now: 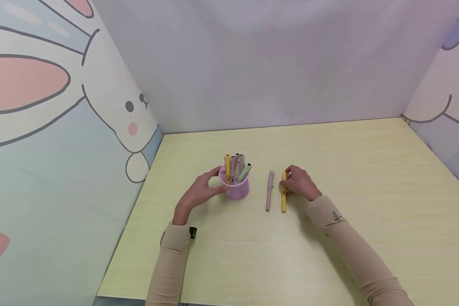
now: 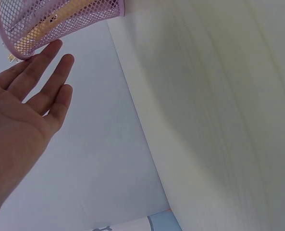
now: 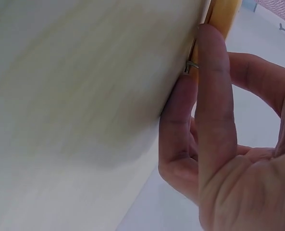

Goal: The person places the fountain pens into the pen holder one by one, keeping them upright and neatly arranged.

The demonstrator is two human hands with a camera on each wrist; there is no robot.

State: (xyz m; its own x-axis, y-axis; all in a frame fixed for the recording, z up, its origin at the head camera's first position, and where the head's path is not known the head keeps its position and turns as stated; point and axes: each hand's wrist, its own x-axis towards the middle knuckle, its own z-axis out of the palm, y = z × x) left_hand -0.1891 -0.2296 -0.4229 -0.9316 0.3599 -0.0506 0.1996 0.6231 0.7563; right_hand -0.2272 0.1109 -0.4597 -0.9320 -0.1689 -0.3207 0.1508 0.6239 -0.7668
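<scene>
A pink mesh pen cup (image 1: 238,193) stands upright on the table, filled with several pens in yellow, greyish pink and pale green. My left hand (image 1: 199,191) holds it near the rim, thumb on the near side and fingers on the far side. In the left wrist view, fingertips (image 2: 53,47) meet the mesh cup (image 2: 92,17) at its rim. To the right, my right hand (image 1: 299,182) pinches a yellow pen (image 1: 284,203) lying along the table. Its clip shows between the fingers in the right wrist view, on the yellow pen (image 3: 224,17).
A greyish-pink pen (image 1: 269,193) lies between the cup and the yellow pen, roughly parallel to the latter. The pale wooden table (image 1: 229,263) meets a plain grey wall (image 1: 271,63) at the back. A cartoon-printed wall (image 1: 61,178) borders the left side.
</scene>
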